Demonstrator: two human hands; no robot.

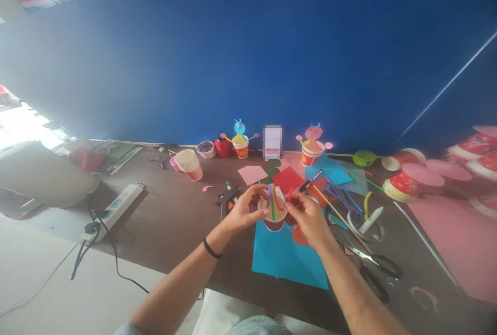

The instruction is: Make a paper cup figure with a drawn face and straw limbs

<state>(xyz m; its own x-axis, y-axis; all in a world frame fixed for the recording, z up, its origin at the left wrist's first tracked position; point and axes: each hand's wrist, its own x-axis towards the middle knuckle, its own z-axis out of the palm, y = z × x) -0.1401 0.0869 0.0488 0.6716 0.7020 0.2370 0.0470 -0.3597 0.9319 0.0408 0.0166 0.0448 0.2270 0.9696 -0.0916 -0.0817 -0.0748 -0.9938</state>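
A paper cup [274,225] with a red-and-white outside is held between my two hands, above a blue paper sheet [287,262]. Purple, green and red pipe cleaners [273,203] curve over its mouth. My left hand [248,206] is closed at the cup's left side, its thumb in front and its fingers near the purple strip. On the other side my right hand [308,218] has its fingertips pinched at the red pipe cleaner by the rim. An orange-red paper disc [299,235] lies below this hand, partly covered by it.
Two decorated cup figures [241,147] stand against the blue wall. A stack of cups [189,164] and a glue gun [224,201] are left of my hands. Scissors [368,257] and loose pipe cleaners [337,195] lie rightward. A power strip [116,209] with cables rests at far left.
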